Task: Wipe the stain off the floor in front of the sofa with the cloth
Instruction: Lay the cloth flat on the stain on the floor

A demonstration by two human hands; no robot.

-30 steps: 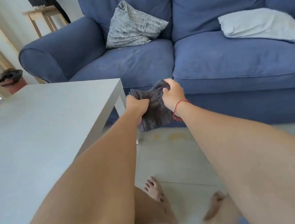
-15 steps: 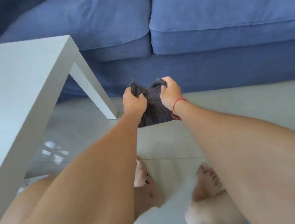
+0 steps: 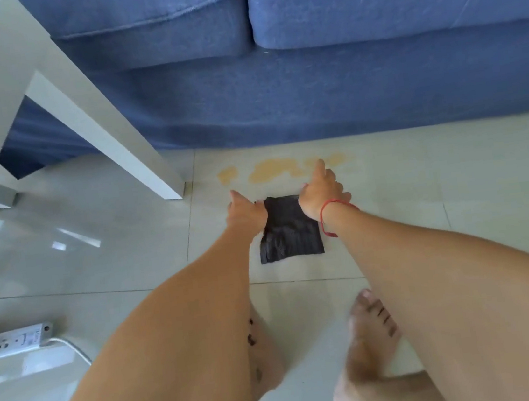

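The dark grey cloth [image 3: 288,232] lies flat on the pale tiled floor, just short of the stain. The stain [image 3: 270,173] is a row of yellowish patches on the tile, close to the base of the blue sofa [image 3: 343,90]. My left hand [image 3: 246,212] grips the cloth's far left corner. My right hand [image 3: 320,191] is at the far right corner with its fingers spread, the forefinger reaching over the stain; it rests by the cloth without gripping it.
A white table leg [image 3: 116,145] stands on the floor left of the stain. A white power strip [image 3: 12,343] with its cable lies at the lower left. My bare feet [image 3: 369,330] are just behind the cloth.
I have bent down, and the cloth has gone from hanging between both hands to lying spread on the floor. My right hand has let go and spread its fingers. The stain is now in view.
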